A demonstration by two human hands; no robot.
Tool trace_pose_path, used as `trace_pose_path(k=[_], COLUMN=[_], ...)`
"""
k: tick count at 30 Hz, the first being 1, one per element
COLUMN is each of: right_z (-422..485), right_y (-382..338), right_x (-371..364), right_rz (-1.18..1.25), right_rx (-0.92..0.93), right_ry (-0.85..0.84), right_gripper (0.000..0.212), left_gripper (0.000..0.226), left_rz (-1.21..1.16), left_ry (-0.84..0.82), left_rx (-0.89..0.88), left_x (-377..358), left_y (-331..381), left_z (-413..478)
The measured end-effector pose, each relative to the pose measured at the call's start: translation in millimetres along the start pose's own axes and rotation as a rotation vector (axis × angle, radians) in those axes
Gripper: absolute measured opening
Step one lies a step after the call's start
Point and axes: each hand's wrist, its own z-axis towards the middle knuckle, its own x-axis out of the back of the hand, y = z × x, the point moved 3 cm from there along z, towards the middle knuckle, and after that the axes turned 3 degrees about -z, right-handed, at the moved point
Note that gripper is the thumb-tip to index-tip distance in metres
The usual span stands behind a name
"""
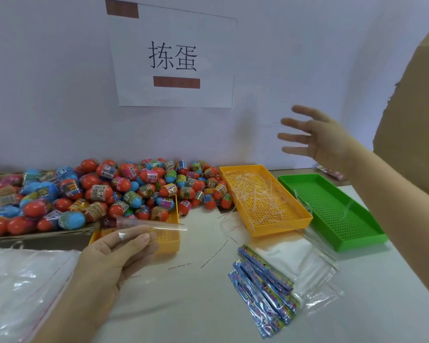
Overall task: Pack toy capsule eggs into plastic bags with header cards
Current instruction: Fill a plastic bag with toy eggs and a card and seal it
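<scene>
Eggs [104,191] (mostly red and blue) lie heaped at the far left, spilling into a yellow tray [170,240]. The left hand [114,253] pinches a clear plastic bag [149,225] just above that tray. The right hand [317,137] hangs in the air, fingers spread, holding nothing, above a green tray [357,243]. Carded bags [263,288] lie stacked near right.

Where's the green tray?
In the head view the green tray sits on the right side, beside the yellow tray holding thin strips, below the raised right hand.
</scene>
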Motion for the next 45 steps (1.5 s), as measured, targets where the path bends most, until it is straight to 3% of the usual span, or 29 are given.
trace_pose_path(k=[2, 4, 9, 13, 18, 20, 23, 26, 28, 29, 31, 33, 35, 38, 40, 42, 45], right_z=[-7.5, -20.0, -79.3, -117.4, -122.4, -119.5, -120.6, -133.1, -137.1, -137.9, -140.1, -138.1, -133.3, -127.8, -127.0, -127.9, -127.4], right_y=[1.1, 13.2, 46.7, 60.8, 56.6, 53.6, 52.8, 58.0, 61.3, 60.4, 57.9, 56.6, 54.7, 52.8, 51.9, 51.0, 52.2], right_x=[-11.8, -39.2, -124.4, -182.6, -216.7, -222.4, -219.7, -216.5, -219.0, -222.2, -228.3, -226.1, -218.0, -209.4, -208.3, -209.1, -208.4], right_rz=[-0.227, -0.355, -0.216, -0.092, 0.135, 0.244, 0.274, -0.225, -0.584, -0.614, -0.435, -0.113, 0.143, 0.227, 0.167, 0.080, -0.059], right_rx=[0.051, 0.068, -0.007, -0.191, -0.133, -0.105, 0.109, 0.384, 0.593, 0.675, 0.725, 0.585, 0.374, 0.174, 0.144, 0.133, 0.137], right_ry=[0.117, 0.015, -0.295, -0.502, -0.414, -0.341, -0.322, -0.420, -0.329, -0.268, -0.198, -0.153, -0.116, -0.233, -0.340, -0.444, -0.554], right_gripper=[0.037, 0.036, 0.020, 0.049, 0.010, 0.014, 0.043, 0.071, 0.068, 0.060, 0.032, 0.010, 0.007, 0.016, 0.019, 0.020, 0.022], left_gripper=[0.031, 0.030, 0.029, 0.028, 0.013, 0.016, 0.027, 0.021, 0.016, 0.018, 0.029, 0.039, 0.037, 0.027, 0.040, 0.056, 0.063], left_rz=[-0.002, -0.025, -0.107, -0.134, -0.099, -0.157, -0.184, -0.108, 0.014, 0.091, 0.190, 0.191, 0.159, 0.313, 0.529, 0.688, 0.699], left_ry=[0.011, 0.020, 0.077, 0.122, 0.123, 0.124, 0.133, 0.223, 0.256, 0.249, 0.207, 0.153, 0.174, 0.296, 0.326, 0.217, -0.100], left_rx=[-0.019, -0.047, -0.139, -0.181, -0.206, -0.176, -0.118, -0.086, -0.114, -0.146, -0.240, -0.349, -0.493, -0.775, -0.849, -0.732, -0.304], left_x=[-0.6, -2.0, -3.2, -4.6, -6.9, -6.1, -4.2, 1.3, 2.1, -0.2, -7.2, -14.0, -13.6, -5.1, -1.7, -1.9, -3.7], left_y=[0.9, 3.0, 12.2, 16.1, 17.6, 18.5, 20.2, 22.2, 24.3, 25.7, 27.5, 30.4, 34.8, 44.1, 46.9, 44.0, 34.4], left_z=[-1.3, -3.0, -10.3, -14.4, -17.5, -17.0, -17.2, -19.1, -20.7, -22.6, -27.8, -34.5, -38.7, -45.5, -47.9, -43.0, -31.2])
